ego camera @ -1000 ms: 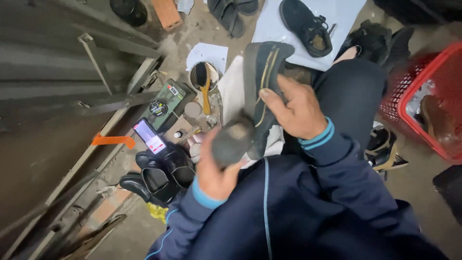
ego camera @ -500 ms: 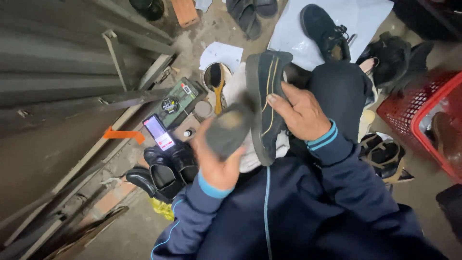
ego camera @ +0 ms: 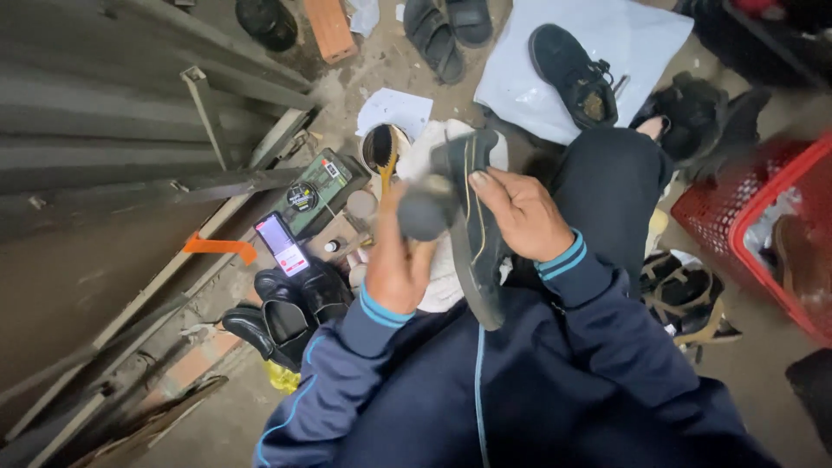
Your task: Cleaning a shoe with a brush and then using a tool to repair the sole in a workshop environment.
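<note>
Nearest the camera are the person's dark blue sleeves with light blue cuffs, reaching out over the lap. The left hand [ego camera: 399, 264] is clenched around a dark brush [ego camera: 425, 212], whose rounded head is blurred and sits just against the side of a dark shoe [ego camera: 472, 230]. The right hand [ego camera: 520, 212] holds that shoe from the right, its fingers [ego camera: 485, 184] curled over the upper edge and grasping it; the shoe stands tilted, sole edge toward the camera, with a thin pale stripe along its side. A white cloth [ego camera: 438, 269] lies under the shoe on the lap, between the two hands.

To the near left, on the floor, a pair of glossy black shoes [ego camera: 290, 312] rests beside grey metal bars [ego camera: 130, 191]. Just beyond them a phone [ego camera: 280, 244] with a lit screen lies next to a small orange strip [ego camera: 217, 247]. A little farther is a green flat box [ego camera: 321, 186] with a round black tin [ego camera: 302, 197] on it, and a second brush with a yellow handle [ego camera: 383, 160] sitting in a round container.

To the right, a red plastic basket [ego camera: 737, 208] stands near the person's black-trousered knee [ego camera: 611, 191], with strappy sandals [ego camera: 685, 295] on the floor just beside it.

Farther off, a black sneaker [ego camera: 572, 74] lies on a pale sheet [ego camera: 641, 43]. To its left are a pair of dark sandals [ego camera: 446, 30], a piece of white paper [ego camera: 394, 111] and a reddish brick [ego camera: 329, 26] at the far edge.
</note>
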